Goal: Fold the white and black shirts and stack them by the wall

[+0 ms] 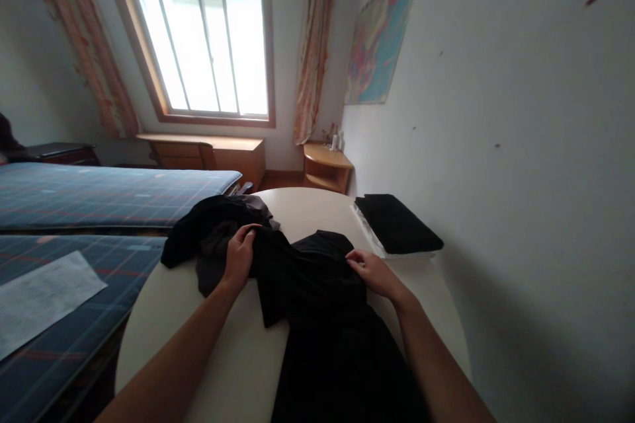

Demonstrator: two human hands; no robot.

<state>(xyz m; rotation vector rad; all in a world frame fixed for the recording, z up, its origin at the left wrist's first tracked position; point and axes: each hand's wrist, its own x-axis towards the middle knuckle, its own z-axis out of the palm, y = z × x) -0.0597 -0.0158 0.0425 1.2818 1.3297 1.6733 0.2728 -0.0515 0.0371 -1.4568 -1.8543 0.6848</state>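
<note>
A black garment (327, 291), which looks like a shirt with a short sleeve-like flap on the left, lies partly spread over the round table and runs down past the lower edge of the view. My left hand (241, 254) pinches its upper left part, fingers closed on the cloth. On the other side, my right hand (370, 269) grips its upper right edge between thumb and fingers. Just beyond my left hand lies a crumpled heap of black and grey clothes (198, 228). A folded black cloth (399, 225) rests on a flat white item at the right.
The round cream table (307, 201) stands close to the white wall (520, 211) on the right. Two mattresses with blue plaid covers (114, 195) are at the left, the nearer one bearing a printed paper sheet (49, 297). Wooden furniture (238, 152) stands below the window.
</note>
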